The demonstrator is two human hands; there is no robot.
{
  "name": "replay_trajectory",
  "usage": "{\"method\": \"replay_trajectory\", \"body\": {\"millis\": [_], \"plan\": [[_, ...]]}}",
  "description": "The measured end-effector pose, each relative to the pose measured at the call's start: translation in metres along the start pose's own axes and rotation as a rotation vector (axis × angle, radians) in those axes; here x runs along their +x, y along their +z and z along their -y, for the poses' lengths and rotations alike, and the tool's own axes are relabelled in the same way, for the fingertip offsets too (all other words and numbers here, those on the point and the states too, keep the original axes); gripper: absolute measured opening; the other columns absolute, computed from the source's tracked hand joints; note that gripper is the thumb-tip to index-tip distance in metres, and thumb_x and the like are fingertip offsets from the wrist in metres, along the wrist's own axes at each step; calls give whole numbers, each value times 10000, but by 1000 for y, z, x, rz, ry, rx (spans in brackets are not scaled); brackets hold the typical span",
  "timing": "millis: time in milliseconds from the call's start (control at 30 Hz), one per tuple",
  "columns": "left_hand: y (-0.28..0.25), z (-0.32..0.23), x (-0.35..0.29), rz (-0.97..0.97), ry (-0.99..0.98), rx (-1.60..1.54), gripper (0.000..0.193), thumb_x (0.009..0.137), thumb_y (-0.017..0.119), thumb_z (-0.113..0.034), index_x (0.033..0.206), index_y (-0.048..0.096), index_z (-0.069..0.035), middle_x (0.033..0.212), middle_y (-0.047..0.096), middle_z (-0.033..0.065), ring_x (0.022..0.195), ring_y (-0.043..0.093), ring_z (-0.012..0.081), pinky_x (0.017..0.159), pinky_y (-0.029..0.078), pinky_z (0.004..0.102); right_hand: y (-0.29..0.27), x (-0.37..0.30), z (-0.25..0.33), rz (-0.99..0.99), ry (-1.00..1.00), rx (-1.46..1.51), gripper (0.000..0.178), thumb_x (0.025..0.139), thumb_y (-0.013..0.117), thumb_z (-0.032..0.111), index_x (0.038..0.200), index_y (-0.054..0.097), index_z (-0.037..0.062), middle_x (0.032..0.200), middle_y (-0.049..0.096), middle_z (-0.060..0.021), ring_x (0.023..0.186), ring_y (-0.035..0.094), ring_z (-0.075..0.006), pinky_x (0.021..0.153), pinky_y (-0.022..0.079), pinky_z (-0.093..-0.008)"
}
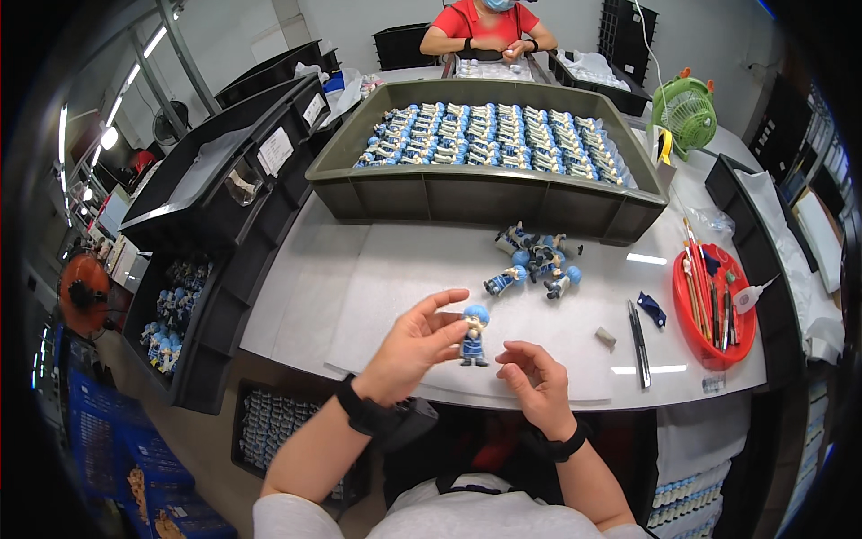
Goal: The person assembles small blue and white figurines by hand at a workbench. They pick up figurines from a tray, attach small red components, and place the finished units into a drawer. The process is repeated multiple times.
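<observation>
Between the thumb and fingers of my left hand (420, 340) is a small blue-haired figurine (473, 338) in a blue outfit, held upright above the white table sheet. My right hand (536, 384) is just to the right of it, fingers curled loosely apart with nothing in them. Beyond my hands, several similar figurines (507, 278) lie in a loose heap on the sheet. Behind the heap stands a large grey-green bin (485, 192), filled with rows of the same blue-haired figurines (485, 139).
At right, a red basket (718, 355) holds brushes and a small squeeze bottle. Tweezers (639, 346) and a dark blue piece (652, 310) lie beside it. A green fan (685, 115) stands behind. Black crates (202, 193) are stacked at left. Across the table sits a person in red (485, 31).
</observation>
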State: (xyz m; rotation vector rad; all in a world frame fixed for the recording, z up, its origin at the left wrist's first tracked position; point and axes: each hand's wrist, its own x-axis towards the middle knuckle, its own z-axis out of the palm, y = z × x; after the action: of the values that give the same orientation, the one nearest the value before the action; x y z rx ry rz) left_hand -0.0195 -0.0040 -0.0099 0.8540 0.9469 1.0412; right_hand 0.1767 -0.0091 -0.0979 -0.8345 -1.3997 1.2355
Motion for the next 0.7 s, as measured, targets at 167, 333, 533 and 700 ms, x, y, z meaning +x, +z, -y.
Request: {"method": "replay_trajectory", "body": {"millis": [167,333,533,700], "plan": [[14,36,16,-73,30,-105,411,909,568,-89,1297,450,-23,1114,581,72,994,579,131,850,500,280,-1,2,7,19,72,63,260,940,520,130,1138,567,-31,939,650,-97,831,630,-142,707,496,-246],[11,68,29,-64,109,-221,402,929,537,-100,1312,442,-22,1113,584,72,990,581,143,854,492,299,-3,3,2,-17,68,24,243,955,487,108,1129,572,-38,945,642,-89,816,619,-128,705,497,-247],[9,86,29,-50,196,-282,398,951,499,-110,1330,426,-14,1116,592,72,991,580,160,865,482,327,-1,1,5,-53,97,92,237,949,490,93,1136,555,-36,976,611,-97,848,610,-140,711,507,-254],[3,89,30,-11,202,-343,400,957,492,-121,1335,421,-10,1135,586,74,1014,571,164,877,478,336,-1,0,4,-66,95,138,275,926,515,57,1190,491,-17,1082,550,-103,926,592,-152,751,517,-272]]}}
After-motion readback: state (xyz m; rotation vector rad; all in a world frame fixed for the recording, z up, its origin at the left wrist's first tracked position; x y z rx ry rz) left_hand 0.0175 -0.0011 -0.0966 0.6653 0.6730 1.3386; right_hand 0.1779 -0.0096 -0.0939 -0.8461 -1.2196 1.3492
